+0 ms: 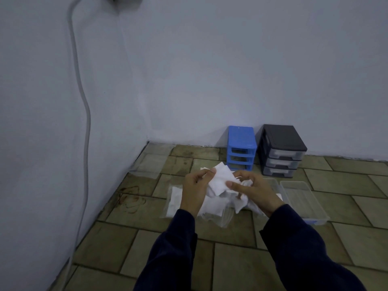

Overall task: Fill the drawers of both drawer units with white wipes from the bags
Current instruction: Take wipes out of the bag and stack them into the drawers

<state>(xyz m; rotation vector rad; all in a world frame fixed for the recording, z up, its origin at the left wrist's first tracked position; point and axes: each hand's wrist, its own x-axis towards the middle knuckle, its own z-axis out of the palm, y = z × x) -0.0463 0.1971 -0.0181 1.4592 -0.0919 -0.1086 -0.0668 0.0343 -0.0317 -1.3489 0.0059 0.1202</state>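
Both my hands hold white wipes (220, 180) above the floor. My left hand (194, 189) pinches the top left corner of a flat wipe. My right hand (251, 189) pinches its lower right edge with the thumb and curls around more crumpled wipes. Under my hands lies a clear plastic bag (212, 213) with more white wipes in it. A blue three-drawer unit (241, 148) and a black unit with clear drawers (282, 151) stand against the far wall. The blue unit's drawer slots look empty.
A clear plastic drawer (302, 201) lies on the tiled floor right of my hands, another partly hidden behind my right hand. A flat clear bag (151, 166) lies near the left wall. A grey cable (85, 127) hangs down the left wall.
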